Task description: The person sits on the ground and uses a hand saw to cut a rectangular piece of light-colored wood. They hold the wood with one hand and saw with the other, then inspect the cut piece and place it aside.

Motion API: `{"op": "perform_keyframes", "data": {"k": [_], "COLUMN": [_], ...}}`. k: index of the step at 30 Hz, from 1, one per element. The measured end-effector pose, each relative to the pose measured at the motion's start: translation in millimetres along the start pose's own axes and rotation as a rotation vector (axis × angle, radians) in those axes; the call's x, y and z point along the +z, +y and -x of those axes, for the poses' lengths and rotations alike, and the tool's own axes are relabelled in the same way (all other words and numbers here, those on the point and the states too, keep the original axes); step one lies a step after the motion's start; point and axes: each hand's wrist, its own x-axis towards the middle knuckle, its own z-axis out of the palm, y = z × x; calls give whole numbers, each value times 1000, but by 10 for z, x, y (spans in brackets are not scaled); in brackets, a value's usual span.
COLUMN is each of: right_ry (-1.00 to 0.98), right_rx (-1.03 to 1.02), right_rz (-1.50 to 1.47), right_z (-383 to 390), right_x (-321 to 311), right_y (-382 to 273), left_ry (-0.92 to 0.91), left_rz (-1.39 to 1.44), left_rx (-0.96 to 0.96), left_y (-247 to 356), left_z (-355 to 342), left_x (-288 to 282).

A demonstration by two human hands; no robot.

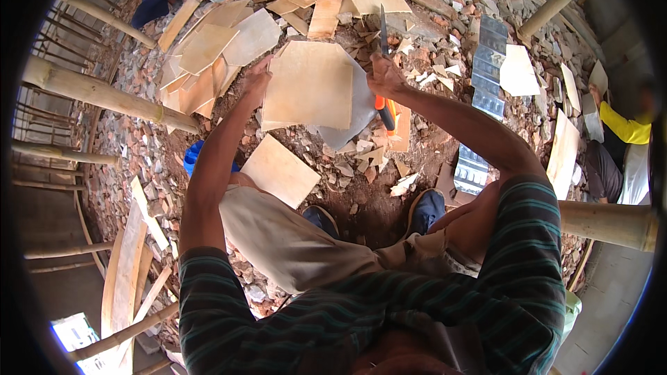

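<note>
In front of me lies a beige tile (309, 83) with clipped far corners. Its left edge is held by my left hand (258, 76), fingers closed on it. The edge of another beige piece shows under its near left corner. Beneath it, a grey sheet with a curved edge (359, 107) sticks out on the right. My right hand (386, 75) is closed around a long tool; a dark, tapering blade (383, 28) points away from me, and an orange and black handle (386, 112) shows below the fist. Whether blade and handle are one piece is hidden by the fist.
Stacked tiles (208, 48) lie far left, broken shards (372, 160) near my shoes. A loose tile (281, 170) rests by my left knee. Grey panels (489, 62) lie right. Bamboo poles (104, 94) cross the left side. Other people work far left and at right (625, 125).
</note>
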Motion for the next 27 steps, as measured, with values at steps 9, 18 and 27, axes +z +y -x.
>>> {"op": "perform_keyframes", "data": {"k": [9,18,27], "right_ry": [-122,324,-122], "right_rx": [470,240,538], "right_rz": [-172,64,580], "right_z": [510,407,601], "right_x": [-289,-852,-670], "right_y": [-49,359,682], "left_ry": [-183,-446,-156], "left_rz": [-155,4,-660], "left_rx": [172,140,28], "left_y": [-2,-172,-265], "left_z": [-118,-784,-1061], "left_x": [-22,12,422]}}
